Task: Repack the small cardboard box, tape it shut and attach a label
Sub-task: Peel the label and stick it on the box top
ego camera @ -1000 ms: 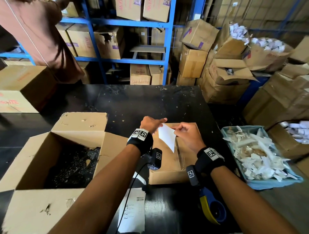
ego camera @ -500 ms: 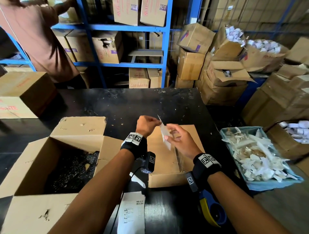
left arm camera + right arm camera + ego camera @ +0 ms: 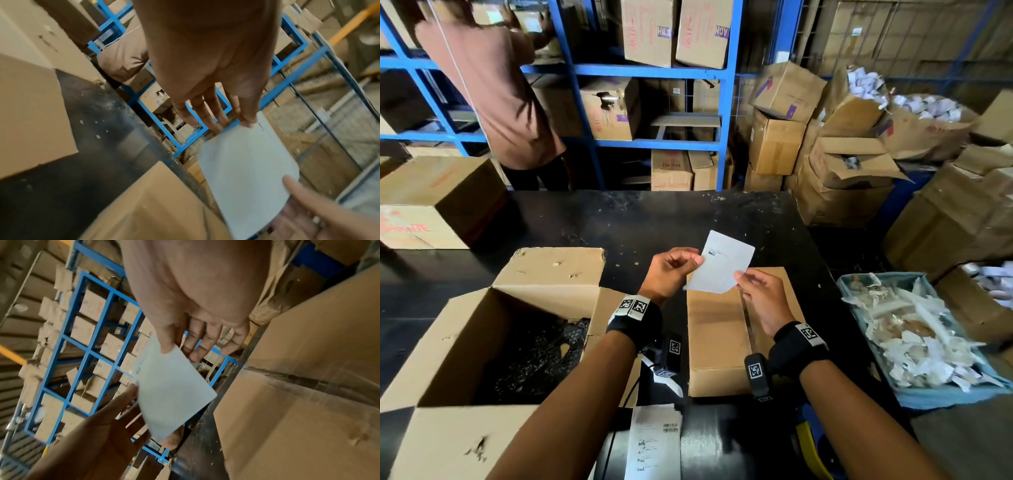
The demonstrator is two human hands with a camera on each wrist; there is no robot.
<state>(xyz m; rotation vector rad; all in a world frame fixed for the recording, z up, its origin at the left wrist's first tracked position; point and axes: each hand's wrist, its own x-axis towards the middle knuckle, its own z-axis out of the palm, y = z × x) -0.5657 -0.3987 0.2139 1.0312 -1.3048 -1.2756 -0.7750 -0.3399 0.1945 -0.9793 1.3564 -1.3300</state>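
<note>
Your left hand (image 3: 671, 270) and right hand (image 3: 760, 294) pinch opposite edges of the white rectangular label (image 3: 719, 265), tilted above the small taped cardboard box (image 3: 715, 342).

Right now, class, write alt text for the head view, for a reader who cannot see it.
Two hands hold a white label above a closed small box on a black table: the left hand pinches its left edge, the right hand its lower corner. An open large box sits left, a bin of paper scraps right.
</note>
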